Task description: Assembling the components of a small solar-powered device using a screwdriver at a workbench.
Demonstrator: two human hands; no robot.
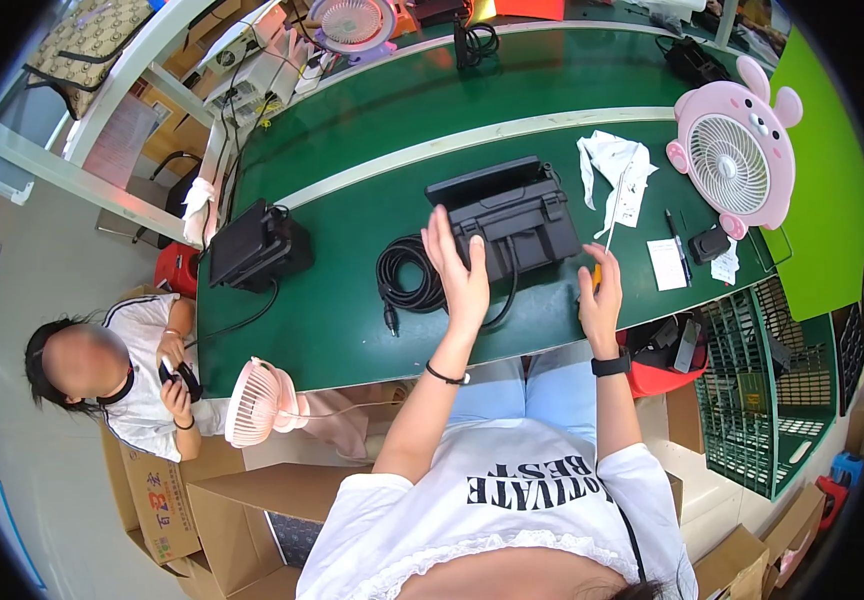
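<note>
A black plastic box [517,225] with a flat black panel [482,180] along its far side stands on the green table in front of me. A thick cable runs from its front. My left hand [460,275] is at the box's left front, fingers stretched out; I cannot tell whether it touches. Right of the box, my right hand [602,305] is closed around the orange handle of a screwdriver [597,272], its thin shaft pointing away from me. A coil of black cable [407,275] with a plug at its end lies left of my left hand.
Another black box [257,248] stands at the left, near a seated person [142,370] holding a dark object. A pink fan [737,155], crumpled white paper [617,175], a notepad [667,264] and a pen are at the right. A green crate [767,390] stands beside the table.
</note>
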